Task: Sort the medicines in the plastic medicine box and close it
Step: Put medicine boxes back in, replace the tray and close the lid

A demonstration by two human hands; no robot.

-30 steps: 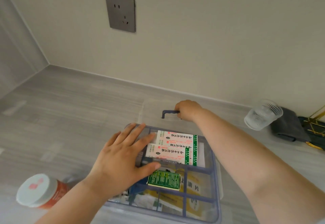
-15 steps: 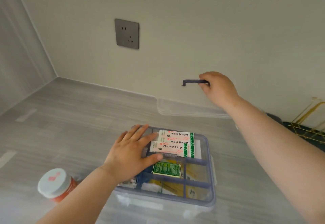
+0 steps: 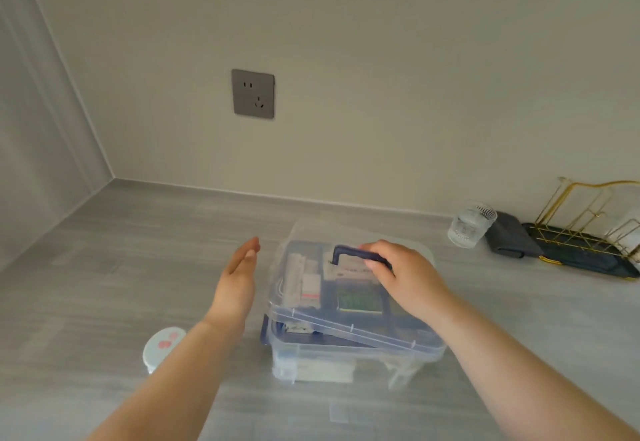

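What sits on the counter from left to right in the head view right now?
White-capped bottle → left hand → plastic medicine box, its lid held by the handle in the right hand → glass → dark cloth → gold wire rack.

white-capped bottle (image 3: pixel 162 345) half behind left forearm, gold rack (image 3: pixel 595 218) cut by right edge

Right hand (image 3: pixel 405 277) curled closed, palm down; left hand (image 3: pixel 237 281) flat, edge-on.
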